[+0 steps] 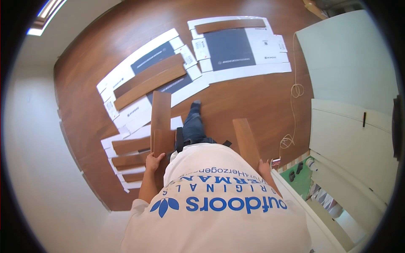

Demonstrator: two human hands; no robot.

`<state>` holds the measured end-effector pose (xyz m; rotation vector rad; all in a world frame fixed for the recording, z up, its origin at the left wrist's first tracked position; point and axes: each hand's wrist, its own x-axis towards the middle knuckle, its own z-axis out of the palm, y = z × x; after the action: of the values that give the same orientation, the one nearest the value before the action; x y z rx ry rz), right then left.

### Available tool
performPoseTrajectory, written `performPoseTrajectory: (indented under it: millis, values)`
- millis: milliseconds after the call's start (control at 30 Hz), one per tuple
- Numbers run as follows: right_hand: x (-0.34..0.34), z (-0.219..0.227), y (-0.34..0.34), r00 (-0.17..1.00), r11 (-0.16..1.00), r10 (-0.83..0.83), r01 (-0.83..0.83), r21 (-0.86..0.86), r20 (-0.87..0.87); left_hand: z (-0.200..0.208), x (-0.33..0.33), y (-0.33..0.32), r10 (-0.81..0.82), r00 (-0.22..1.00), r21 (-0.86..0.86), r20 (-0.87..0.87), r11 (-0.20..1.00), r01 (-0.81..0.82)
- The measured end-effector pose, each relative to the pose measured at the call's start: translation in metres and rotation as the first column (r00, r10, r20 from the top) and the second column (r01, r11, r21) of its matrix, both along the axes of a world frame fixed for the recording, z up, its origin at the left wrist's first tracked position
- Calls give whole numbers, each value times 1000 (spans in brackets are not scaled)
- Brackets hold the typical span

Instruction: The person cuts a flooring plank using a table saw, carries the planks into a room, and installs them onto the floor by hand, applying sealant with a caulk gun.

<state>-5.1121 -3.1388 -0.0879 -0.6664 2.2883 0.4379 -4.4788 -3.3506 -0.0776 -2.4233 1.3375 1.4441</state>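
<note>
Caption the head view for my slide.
Hands hold brown planks; others lie on flattened cartons spread across the brown floor.

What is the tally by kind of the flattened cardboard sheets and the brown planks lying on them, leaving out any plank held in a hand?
Flattened cardboard sheets: 3
Brown planks lying on them, as far as visible: 6
Total: 9
</note>
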Motion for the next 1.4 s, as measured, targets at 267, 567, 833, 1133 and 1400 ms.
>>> performPoseTrajectory:
  millis: [267, 567, 833, 1133, 1400]
  values:
    - [-91, 55, -156, 966, 966, -258, 259, -25, 32, -27, -121, -282, -156, 985, 124, -77, 979, 165]
    - [-271, -15, -319, 979, 984, -176, 178, -9, 101, 16, -361, -577, -343, 939, -22, 7, 939, 343]
    - [-501, 21, -560, 956, 955, -291, 293, -51, 44, 15, -571, -691, -208, 969, -83, -131, 977, 199]
    - [-681, 43, -769, 910, 907, -405, 413, -89, 94, -32, -736, -904, -146, 986, 57, -85, 987, 151]
    - [-841, 103, -960, 919, 885, -393, 384, -263, 18, -28, -905, -1125, -368, 930, 28, 22, 930, 367]
